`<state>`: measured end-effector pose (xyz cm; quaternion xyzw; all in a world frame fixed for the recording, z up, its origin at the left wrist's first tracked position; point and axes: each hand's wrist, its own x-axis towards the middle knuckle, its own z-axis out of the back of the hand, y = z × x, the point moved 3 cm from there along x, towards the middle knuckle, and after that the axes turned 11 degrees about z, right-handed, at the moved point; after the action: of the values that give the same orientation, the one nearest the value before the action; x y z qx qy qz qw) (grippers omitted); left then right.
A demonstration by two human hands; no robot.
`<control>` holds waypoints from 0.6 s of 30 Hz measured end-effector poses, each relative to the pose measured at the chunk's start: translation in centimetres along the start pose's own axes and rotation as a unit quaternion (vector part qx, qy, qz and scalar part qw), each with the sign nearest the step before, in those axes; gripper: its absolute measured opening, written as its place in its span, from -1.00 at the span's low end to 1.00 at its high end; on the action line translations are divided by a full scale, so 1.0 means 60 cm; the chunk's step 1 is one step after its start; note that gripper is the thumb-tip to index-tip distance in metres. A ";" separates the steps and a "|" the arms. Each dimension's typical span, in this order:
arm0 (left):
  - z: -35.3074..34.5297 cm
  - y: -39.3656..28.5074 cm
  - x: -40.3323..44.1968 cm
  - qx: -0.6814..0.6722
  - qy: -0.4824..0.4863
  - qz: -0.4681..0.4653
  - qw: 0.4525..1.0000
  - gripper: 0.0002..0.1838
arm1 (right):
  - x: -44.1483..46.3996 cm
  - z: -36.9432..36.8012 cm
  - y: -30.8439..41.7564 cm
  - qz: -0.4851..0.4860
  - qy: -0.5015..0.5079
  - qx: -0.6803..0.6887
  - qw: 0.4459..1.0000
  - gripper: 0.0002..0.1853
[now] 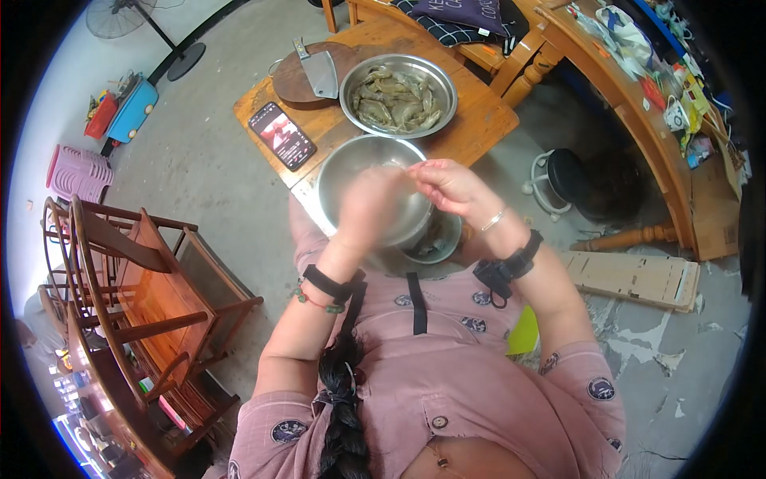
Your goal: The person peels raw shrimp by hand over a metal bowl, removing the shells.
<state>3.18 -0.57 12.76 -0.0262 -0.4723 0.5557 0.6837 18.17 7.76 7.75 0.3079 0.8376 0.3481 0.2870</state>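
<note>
My left hand [371, 203] is smeared by motion over a steel bowl [329, 188] at the near edge of the wooden table, so its fingers cannot be read. My right hand [448, 187] is beside it at the bowl's right rim. Its thumb and fingertips are pinched together, close to the left fingers. Whatever sits between them is too small and blurred to name. Just behind, a wider steel bowl [349, 89] holds many raw grey-green shrimp [399, 100]. Below the near bowl, partly covered by it, another metal bowl [435, 257] has dark contents [439, 230] that I cannot make out.
On the table [471, 120] lie a round chopping board [291, 81] with a cleaver [321, 73] on it and a phone [282, 136] with its screen lit. A round stool [558, 177] stands right, wooden chairs [152, 263] left, flattened cardboard [634, 279] on the floor.
</note>
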 end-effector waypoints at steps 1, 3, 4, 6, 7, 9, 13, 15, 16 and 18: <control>-0.001 0.000 -0.001 0.001 0.000 0.000 1.000 -0.76 | 0.002 0.002 -0.002 0.012 -0.005 -0.013 1.000 -0.92; -0.006 0.014 -0.005 0.000 0.014 0.137 0.990 -0.82 | -0.002 -0.003 0.000 0.034 -0.016 -0.054 0.998 -0.92; -0.009 0.013 -0.004 -0.001 0.016 0.137 0.991 -0.82 | -0.005 -0.008 0.003 0.056 -0.029 -0.094 0.994 -0.91; -0.013 0.020 -0.003 0.009 -0.008 0.208 0.978 -0.85 | -0.011 -0.015 0.001 0.052 -0.025 -0.120 0.991 -0.91; -0.016 0.023 -0.002 0.008 -0.007 0.208 0.978 -0.85 | -0.014 -0.018 -0.001 0.047 -0.018 -0.147 0.988 -0.90; -0.019 0.035 0.001 0.019 -0.039 0.203 0.978 -0.84 | -0.020 -0.021 -0.009 0.048 -0.005 -0.173 0.984 -0.89; -0.018 0.055 0.009 0.028 -0.065 0.175 0.982 -0.84 | -0.038 -0.021 -0.007 0.043 -0.018 -0.200 0.979 -0.88; -0.024 0.071 0.007 -0.022 -0.011 0.238 0.971 -0.81 | -0.054 -0.010 0.013 0.085 -0.050 -0.325 0.940 -0.85; -0.030 0.085 0.002 -0.022 -0.009 0.239 0.971 -0.81 | -0.057 0.012 0.012 0.109 -0.079 -0.391 0.910 -0.85; -0.050 0.123 -0.012 -0.110 0.036 0.299 0.947 -0.70 | -0.072 0.041 0.027 0.183 -0.082 -0.568 0.798 -0.86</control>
<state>-0.15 3.15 6.54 -0.2613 -0.4764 0.6780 0.4951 23.18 6.56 8.67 0.2645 0.3909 0.7809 0.4092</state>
